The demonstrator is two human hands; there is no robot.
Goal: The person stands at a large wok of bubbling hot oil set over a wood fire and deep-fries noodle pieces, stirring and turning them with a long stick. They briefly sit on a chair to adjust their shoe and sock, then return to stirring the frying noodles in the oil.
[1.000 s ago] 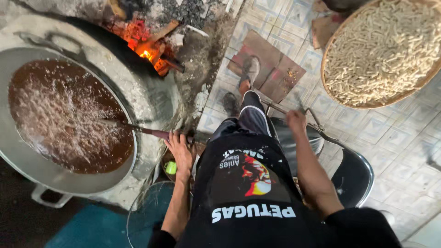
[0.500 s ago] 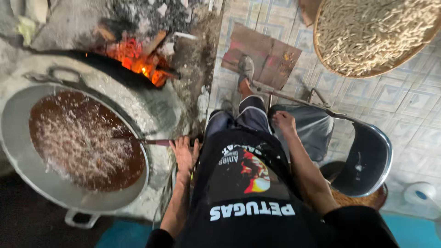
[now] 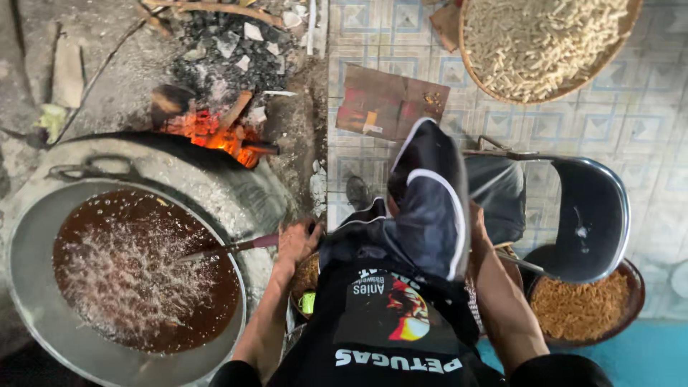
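Note:
My left hand (image 3: 297, 240) is closed around the reddish handle of a long metal utensil (image 3: 222, 249). Its far end dips into dark, bubbling oil (image 3: 143, 269) in a wide metal wok (image 3: 29, 287) at lower left. My right knee (image 3: 430, 201), in dark trousers with a white stripe, is raised in front of me. It hides most of my right hand (image 3: 476, 215); only the wrist and forearm show beside a dark plastic chair (image 3: 595, 215). Whether that hand grips anything cannot be seen.
A wood fire (image 3: 211, 132) burns behind the wok among ash and charcoal. A round woven tray (image 3: 473, 64) of pale raw sticks lies on the tiled floor at top right. A bowl (image 3: 634, 287) of golden fried sticks sits under the chair. Cardboard (image 3: 390, 104) lies ahead.
My right knee has come up, covering the right hand that was on the chair frame. My left hand has closed on the utensil handle. The view has shifted toward the wok.

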